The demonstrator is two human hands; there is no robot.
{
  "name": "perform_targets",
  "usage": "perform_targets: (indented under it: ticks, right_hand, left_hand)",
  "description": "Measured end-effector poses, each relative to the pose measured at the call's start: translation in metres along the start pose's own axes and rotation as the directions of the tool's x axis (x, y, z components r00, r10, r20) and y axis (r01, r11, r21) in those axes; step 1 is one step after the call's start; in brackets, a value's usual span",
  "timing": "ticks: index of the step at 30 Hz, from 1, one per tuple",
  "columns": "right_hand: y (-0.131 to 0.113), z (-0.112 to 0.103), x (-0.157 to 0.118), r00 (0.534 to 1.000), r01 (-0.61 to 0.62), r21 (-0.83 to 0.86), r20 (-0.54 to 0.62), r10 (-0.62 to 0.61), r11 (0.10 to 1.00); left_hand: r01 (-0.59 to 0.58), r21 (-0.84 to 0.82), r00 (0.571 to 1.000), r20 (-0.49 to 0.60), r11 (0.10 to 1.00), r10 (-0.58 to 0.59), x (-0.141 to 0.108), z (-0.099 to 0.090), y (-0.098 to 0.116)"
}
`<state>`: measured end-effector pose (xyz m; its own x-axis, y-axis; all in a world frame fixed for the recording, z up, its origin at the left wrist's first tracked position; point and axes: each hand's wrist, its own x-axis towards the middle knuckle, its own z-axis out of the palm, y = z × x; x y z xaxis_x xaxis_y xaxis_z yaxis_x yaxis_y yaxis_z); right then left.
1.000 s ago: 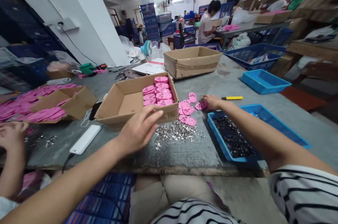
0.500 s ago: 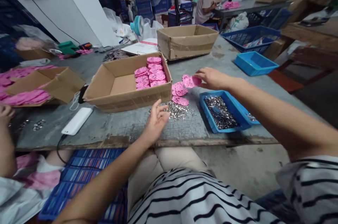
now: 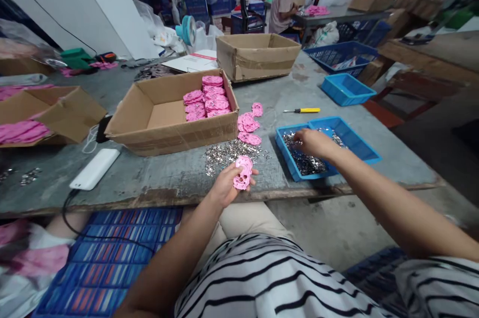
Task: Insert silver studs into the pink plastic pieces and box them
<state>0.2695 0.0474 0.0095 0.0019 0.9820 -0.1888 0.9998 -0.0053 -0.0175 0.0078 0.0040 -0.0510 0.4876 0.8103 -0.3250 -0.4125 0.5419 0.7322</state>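
My left hand (image 3: 225, 185) grips a pink lacy piece (image 3: 244, 170) between thumb and fingers, above the table's front edge. To the right, my right hand (image 3: 312, 142) reaches into a blue tray (image 3: 295, 174) of small shiny metal parts (image 3: 309, 162); its fingertips are among the parts, and whether they pinch any is hidden. Loose metal parts (image 3: 220, 156) lie spread just behind my left hand. Several more pink pieces (image 3: 247, 123) lie behind them, beside an open cardboard box (image 3: 175, 139) with stacked pink pieces (image 3: 215, 101) in its right end.
A yellow-handled screwdriver (image 3: 310, 110) lies behind the trays. Farther back are another cardboard box (image 3: 262, 65) and a blue tray (image 3: 348, 89). A white power bank (image 3: 95, 169) with a black cable is at left. A person (image 3: 280, 6) sits at a far table.
My right hand has left the pink pieces and moved into the metal parts. My left hand, open before, now holds a pink piece. The screwdriver has come into view.
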Motion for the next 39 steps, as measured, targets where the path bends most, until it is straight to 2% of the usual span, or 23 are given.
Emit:
perform_targets:
  ticks: [4,8,19,25,29,32,35,37,39]
  right_hand:
    - [-0.007,0.026,-0.008,0.997,-0.064,-0.034,0.034,0.065,0.997]
    - [-0.009,0.034,-0.01,0.993,-0.113,-0.017,0.026,0.113,0.994]
    - [-0.005,0.029,-0.011,0.978,-0.196,0.101,-0.054,0.202,0.975]
    - [0.006,0.021,-0.016,0.953,-0.236,0.28,-0.12,0.278,0.931]
    - [0.002,0.011,-0.02,0.942,-0.206,0.435,-0.154,0.298,0.876]
    - [-0.015,0.01,-0.027,0.961,-0.123,0.573,-0.134,0.241,0.81]
    - [-0.045,0.019,-0.037,0.996,0.036,0.791,-0.079,0.043,0.611]
    - [-0.066,0.029,-0.042,0.993,0.098,0.862,-0.051,-0.108,0.497]
    - [-0.083,0.038,-0.044,0.983,0.128,0.849,-0.04,-0.18,0.513]
  left_hand:
    - [-0.076,-0.082,0.994,-0.091,0.994,0.068,0.009,-0.003,-0.011]
    - [-0.135,-0.199,0.987,-0.112,0.971,0.114,0.01,-0.009,-0.018]
    - [-0.113,-0.236,0.992,-0.09,0.965,0.094,0.005,-0.012,-0.02]
    - [-0.092,-0.238,0.994,-0.086,0.967,0.073,0.003,-0.013,-0.02]
    - [-0.08,-0.233,0.994,-0.086,0.969,0.062,0.003,-0.013,-0.019]
    - [-0.087,-0.221,0.994,-0.08,0.971,0.071,0.003,-0.013,-0.019]
    - [-0.138,-0.159,0.989,-0.083,0.978,0.126,0.003,-0.011,-0.021]
    - [-0.184,-0.093,0.98,-0.092,0.978,0.176,0.002,-0.009,-0.024]
    - [-0.216,-0.031,0.972,-0.104,0.976,0.212,0.001,-0.006,-0.028]
